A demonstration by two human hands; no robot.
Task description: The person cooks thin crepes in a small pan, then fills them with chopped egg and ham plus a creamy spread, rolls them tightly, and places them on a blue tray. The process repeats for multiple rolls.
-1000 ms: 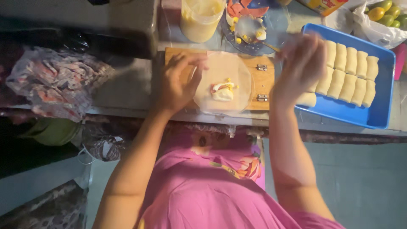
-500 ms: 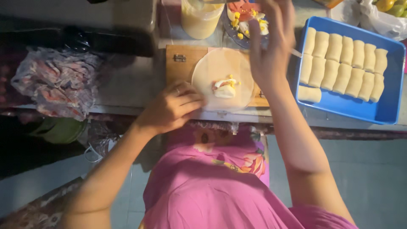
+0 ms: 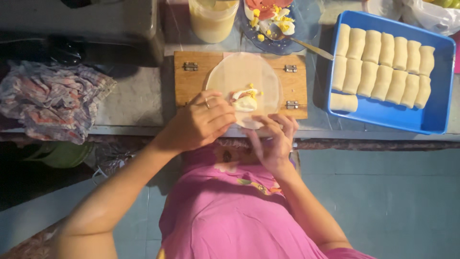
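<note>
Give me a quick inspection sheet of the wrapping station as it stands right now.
Surface: grey counter, with a hinged wooden board on it.
Job's things: round pale wrapper on the board, filling of egg and meat near its front edge.
Clutter: blue tray of rolled wraps, glass plate of fillings with spoon, yellowish tub, crumpled patterned cloth.
Hands: left hand rests on the wrapper's edge beside the filling; right hand lifts the front edge.
Cables: nothing seen.
Surroundings: tiled floor, green object under the counter.
</note>
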